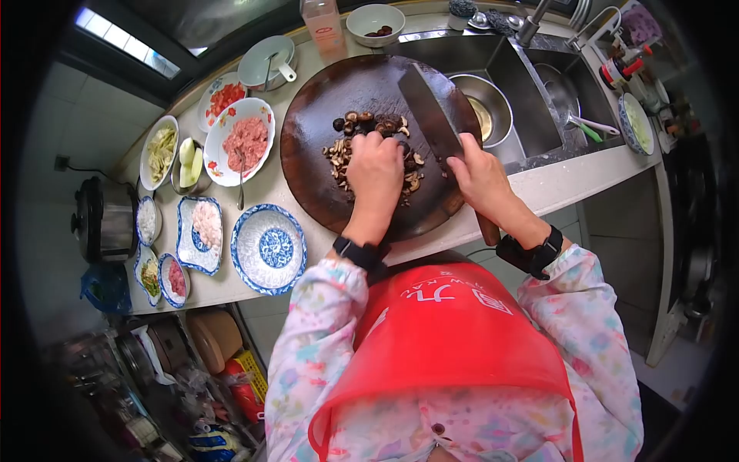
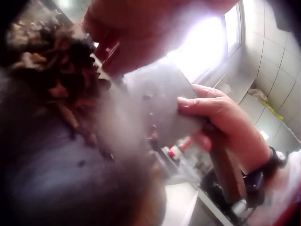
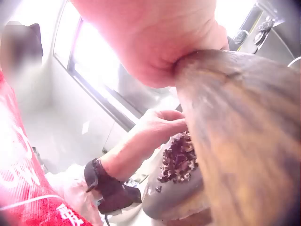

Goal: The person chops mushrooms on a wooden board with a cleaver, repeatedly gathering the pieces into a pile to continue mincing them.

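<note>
A round, dark wooden chopping board (image 1: pixel 315 92) carries dark shiitake mushrooms (image 1: pixel 352 118) and many chopped mushroom pieces (image 1: pixel 339 158). My left hand (image 1: pixel 376 175) rests over the pile with its fingers curled, holding mushrooms down. In my right hand (image 1: pixel 483 179) is a broad cleaver (image 1: pixel 429 112), gripped where blade meets handle, thumb and finger pinching the blade. The blade stands over the board, right of the mushrooms. Its wooden handle (image 3: pixel 240 122) fills much of the right wrist view. Mushroom bits stick to the blade in the left wrist view.
Left of the board stand a bowl of minced meat (image 1: pixel 248 138), an empty blue-patterned bowl (image 1: pixel 269 250), a square dish of pale chopped food (image 1: pixel 205 225) and several smaller dishes. The sink (image 1: pixel 500 73) holds a metal basin (image 1: pixel 504 115). A plastic bottle (image 1: pixel 323 31) stands behind.
</note>
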The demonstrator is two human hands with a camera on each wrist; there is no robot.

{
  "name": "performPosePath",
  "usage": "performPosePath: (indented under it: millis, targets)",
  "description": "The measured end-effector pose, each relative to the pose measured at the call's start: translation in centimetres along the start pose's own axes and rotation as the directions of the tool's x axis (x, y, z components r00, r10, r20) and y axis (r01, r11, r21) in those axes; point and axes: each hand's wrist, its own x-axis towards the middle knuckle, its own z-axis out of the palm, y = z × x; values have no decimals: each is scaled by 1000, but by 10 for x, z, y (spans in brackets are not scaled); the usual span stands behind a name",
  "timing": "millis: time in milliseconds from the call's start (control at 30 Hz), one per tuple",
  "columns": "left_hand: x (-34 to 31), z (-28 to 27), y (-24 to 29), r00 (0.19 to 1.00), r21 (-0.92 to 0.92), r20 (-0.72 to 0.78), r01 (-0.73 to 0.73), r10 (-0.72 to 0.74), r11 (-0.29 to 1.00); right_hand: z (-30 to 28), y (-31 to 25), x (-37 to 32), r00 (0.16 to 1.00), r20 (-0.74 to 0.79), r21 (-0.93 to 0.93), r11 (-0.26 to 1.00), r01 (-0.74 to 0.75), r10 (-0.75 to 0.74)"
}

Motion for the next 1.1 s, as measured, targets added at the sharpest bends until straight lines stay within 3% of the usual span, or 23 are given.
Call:
performPosePath:
  millis: [33, 67, 133, 233, 300, 400, 433, 500, 567, 633, 767, 833, 967, 1033, 1100]
  targets:
    - [8, 6, 2, 994, 81, 105, -25, 16, 996, 1, 6, 0, 1000, -9, 9, 1000, -3, 4]
    - [13, 14, 1, 994, 87, 109, -37, 28, 995, 2, 12, -1, 999, 9, -8, 999, -47, 47]
    - [21, 25, 0, 953, 231, 301, -35, -37, 972, 2, 16, -2, 995, 18, -16, 995, -99, 99]
    - [27, 24, 2, 911, 203, 398, 30, -111, 979, 2, 13, -4, 987, 30, -4, 988, -155, 155]
    - [27, 19, 3, 909, 180, 407, 17, -90, 984, 2, 11, -3, 993, 53, -17, 994, -103, 104]
    - [31, 16, -16, 975, 35, 204, 80, -86, 996, 2, 13, -4, 996, 53, -22, 997, -68, 69]
    - [38, 0, -19, 963, 0, 167, 217, -214, 976, 1, 14, -3, 996, 45, -15, 997, -76, 77]
    - [44, -10, -54, 969, 26, 28, 244, -244, 969, 2, 17, -2, 997, 54, -2, 998, -58, 58]
    - [50, -4, -91, 942, 73, 54, 328, -332, 942, 3, 17, -2, 996, 63, 1, 998, -61, 61]
    - [53, -3, -101, 960, -59, 114, 262, -255, 963, 3, 17, 0, 996, 72, 1, 998, -56, 56]
    - [57, 6, -104, 952, -109, 202, 255, -230, 961, 0, 15, 0, 996, 65, 3, 998, -65, 64]
    - [61, 6, -99, 960, 90, 220, 154, -170, 984, -1, 13, 0, 996, 67, 2, 998, -60, 59]
    - [62, 3, -100, 965, 101, 213, 133, -153, 986, -1, 14, 0, 996, 75, -6, 999, -52, 52]
    - [55, -6, -101, 937, 12, 105, 335, -334, 942, -2, 15, -1, 995, 83, -8, 998, -54, 55]
    - [35, -22, -101, 918, -47, 56, 395, -393, 917, -3, 15, -2, 997, 56, 19, 998, -60, 59]
